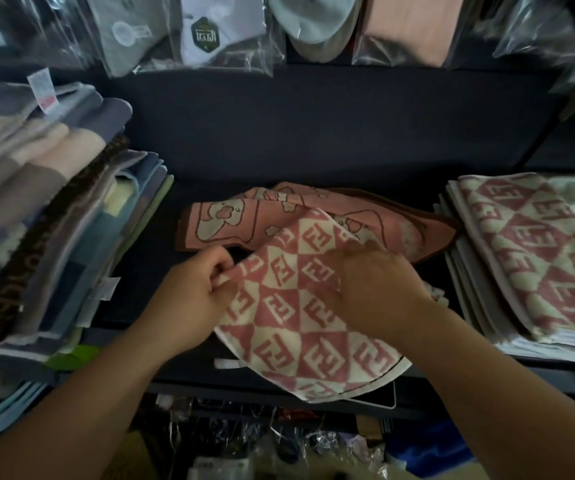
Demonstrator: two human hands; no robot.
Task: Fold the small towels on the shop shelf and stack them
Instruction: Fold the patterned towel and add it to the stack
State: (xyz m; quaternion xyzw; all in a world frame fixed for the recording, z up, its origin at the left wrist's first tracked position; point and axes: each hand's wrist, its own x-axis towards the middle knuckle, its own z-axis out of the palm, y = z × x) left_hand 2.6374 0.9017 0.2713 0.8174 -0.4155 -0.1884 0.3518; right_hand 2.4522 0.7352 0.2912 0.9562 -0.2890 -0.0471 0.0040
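A small towel with a pink and cream diamond pattern [293, 317] lies in the middle of the dark shelf [279, 140], its near edge hanging over the front. My left hand [196, 289] pinches its left edge. On the towel's upper right part, my right hand [376, 285] grips the cloth with curled fingers. Behind it lies a crumpled pink towel with cartoon figures [237, 220]. To the right sits a stack of folded towels in the same diamond pattern [535, 251].
A tall, leaning pile of folded towels in blue, beige and brown [43, 216] fills the left side. Bagged clothes [189, 29] hang above the shelf's back. Below the front edge lie bagged goods [279, 445].
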